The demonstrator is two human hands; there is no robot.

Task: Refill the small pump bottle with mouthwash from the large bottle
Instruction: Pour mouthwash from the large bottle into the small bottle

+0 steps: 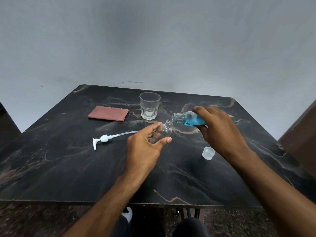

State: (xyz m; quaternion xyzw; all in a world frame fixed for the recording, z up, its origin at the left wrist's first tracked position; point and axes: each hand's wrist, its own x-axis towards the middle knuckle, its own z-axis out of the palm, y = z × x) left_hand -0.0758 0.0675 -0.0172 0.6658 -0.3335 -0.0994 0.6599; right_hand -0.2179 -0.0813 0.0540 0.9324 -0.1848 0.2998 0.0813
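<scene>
Dark marbled table (pixel 68 168) fills the lower frame beneath a plain grey wall (pixel 153 40). At centre we note the left hand (pixel 145 147) grasping the small pump bottle (pixel 164 131), uncapped and tilted, neck toward the upper right. The right hand (pixel 220 129) grips the large bottle (pixel 186 118), tipped leftward, blue mouthwash inside, its mouth just beside the small neck. Left of centre lies the pump head (pixel 102 139) with its tube. Behind stand an empty glass (pixel 149 106) and a folded reddish cloth (pixel 108 113). A clear cap (pixel 208 152) rests lower right, near the right wrist.
</scene>
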